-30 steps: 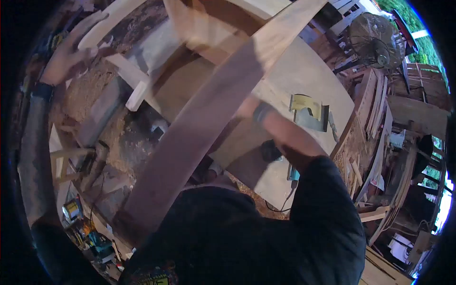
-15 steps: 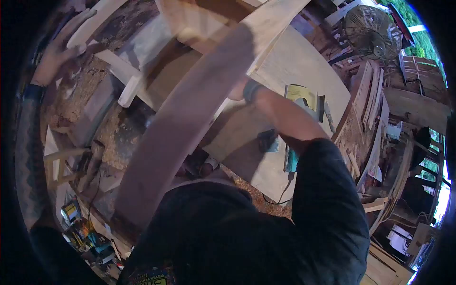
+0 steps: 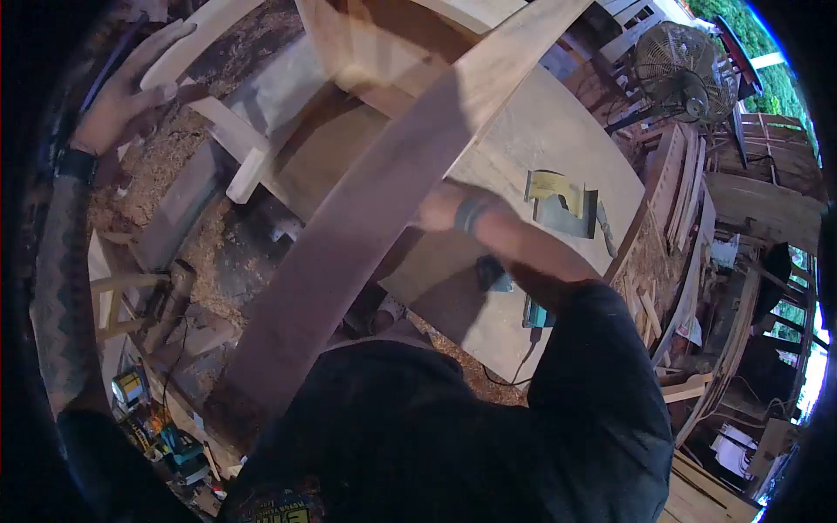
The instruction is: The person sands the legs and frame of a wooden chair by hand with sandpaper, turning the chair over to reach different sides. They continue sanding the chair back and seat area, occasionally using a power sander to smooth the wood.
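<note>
A long, wide wooden board runs diagonally in front of my body, one end near my left side and the other at the top of the view. At its right edge is my right hand, closed on the board, with the fingers hidden behind it. My left hand is open far out at the upper left, fingers stretched out beside a pale curved wooden piece. Between the two hands, a wooden frame with flat panels stands behind the board.
A plywood sheet on the right carries a curled abrasive sheet with a yellow back and a teal power tool with a cord. Sawdust covers the ground at left. A standing fan and stacked planks are farther right.
The board has tilted and appears narrower. My right hand has come lower along its edge, with more of the hand showing. My left hand stays open and appears slightly farther right.
</note>
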`<action>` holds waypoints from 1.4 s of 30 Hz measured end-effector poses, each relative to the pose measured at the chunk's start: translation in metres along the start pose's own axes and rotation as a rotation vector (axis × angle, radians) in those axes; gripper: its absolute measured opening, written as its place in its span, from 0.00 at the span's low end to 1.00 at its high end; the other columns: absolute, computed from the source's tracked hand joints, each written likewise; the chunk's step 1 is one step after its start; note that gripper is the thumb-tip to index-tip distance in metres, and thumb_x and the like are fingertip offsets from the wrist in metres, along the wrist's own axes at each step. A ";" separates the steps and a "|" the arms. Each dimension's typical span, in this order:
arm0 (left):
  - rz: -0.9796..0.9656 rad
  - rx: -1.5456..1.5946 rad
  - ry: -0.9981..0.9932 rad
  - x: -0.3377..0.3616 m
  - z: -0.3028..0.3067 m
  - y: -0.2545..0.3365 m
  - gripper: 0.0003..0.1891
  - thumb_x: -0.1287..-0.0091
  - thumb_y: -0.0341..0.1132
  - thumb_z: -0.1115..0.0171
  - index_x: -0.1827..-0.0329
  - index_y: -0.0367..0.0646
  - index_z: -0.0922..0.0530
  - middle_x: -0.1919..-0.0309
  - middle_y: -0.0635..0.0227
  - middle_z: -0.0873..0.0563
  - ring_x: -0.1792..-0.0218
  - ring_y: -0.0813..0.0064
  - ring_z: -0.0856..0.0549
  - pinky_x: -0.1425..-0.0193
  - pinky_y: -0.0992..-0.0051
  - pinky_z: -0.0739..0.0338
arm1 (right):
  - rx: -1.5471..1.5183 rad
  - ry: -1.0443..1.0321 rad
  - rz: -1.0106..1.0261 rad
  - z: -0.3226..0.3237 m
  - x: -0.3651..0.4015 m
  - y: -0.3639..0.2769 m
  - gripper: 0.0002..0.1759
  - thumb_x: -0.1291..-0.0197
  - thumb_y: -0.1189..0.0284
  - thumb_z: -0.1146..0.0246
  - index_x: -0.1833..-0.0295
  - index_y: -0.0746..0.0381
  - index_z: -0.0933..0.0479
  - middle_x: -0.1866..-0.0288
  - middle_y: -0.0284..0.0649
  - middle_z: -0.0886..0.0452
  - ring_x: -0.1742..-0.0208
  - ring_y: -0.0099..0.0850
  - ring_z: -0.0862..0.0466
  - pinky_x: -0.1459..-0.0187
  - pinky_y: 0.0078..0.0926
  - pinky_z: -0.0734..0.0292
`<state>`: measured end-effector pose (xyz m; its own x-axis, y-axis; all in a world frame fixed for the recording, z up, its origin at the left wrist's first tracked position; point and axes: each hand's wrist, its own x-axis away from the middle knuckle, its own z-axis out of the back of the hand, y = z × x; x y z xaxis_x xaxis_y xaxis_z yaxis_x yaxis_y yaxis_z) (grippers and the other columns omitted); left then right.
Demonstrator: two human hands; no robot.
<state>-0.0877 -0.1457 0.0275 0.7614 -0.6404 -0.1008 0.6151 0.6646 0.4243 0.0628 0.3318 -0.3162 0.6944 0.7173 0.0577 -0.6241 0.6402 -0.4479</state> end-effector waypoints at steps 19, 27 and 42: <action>-0.028 0.081 -0.024 0.001 -0.005 -0.008 0.39 0.32 0.44 0.30 0.17 0.47 0.32 0.18 0.63 0.32 0.18 0.64 0.35 0.13 0.62 0.45 | 0.092 -0.084 -0.455 0.000 0.002 -0.018 0.22 0.37 0.73 0.36 0.37 0.51 0.14 0.36 0.45 0.15 0.27 0.44 0.22 0.24 0.44 0.30; 0.123 0.307 -0.012 0.006 -0.006 0.003 0.40 0.31 0.37 0.29 0.16 0.43 0.34 0.18 0.62 0.34 0.19 0.66 0.34 0.15 0.63 0.38 | 0.035 0.179 -0.156 -0.035 -0.017 0.011 0.17 0.39 0.71 0.39 0.48 0.54 0.09 0.43 0.46 0.11 0.39 0.48 0.13 0.33 0.46 0.21; 0.021 0.077 -0.014 0.001 -0.001 -0.005 0.40 0.34 0.40 0.29 0.17 0.44 0.32 0.16 0.58 0.36 0.17 0.61 0.36 0.13 0.62 0.45 | -1.609 0.763 -0.600 -0.085 0.097 -0.078 0.19 0.21 0.66 0.46 0.32 0.60 0.22 0.37 0.41 0.16 0.38 0.38 0.15 0.37 0.47 0.18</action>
<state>-0.0898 -0.1493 0.0249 0.7706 -0.6325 -0.0784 0.5811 0.6467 0.4941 0.2092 0.3283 -0.3515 0.9367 -0.0253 0.3493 0.3045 -0.4342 -0.8478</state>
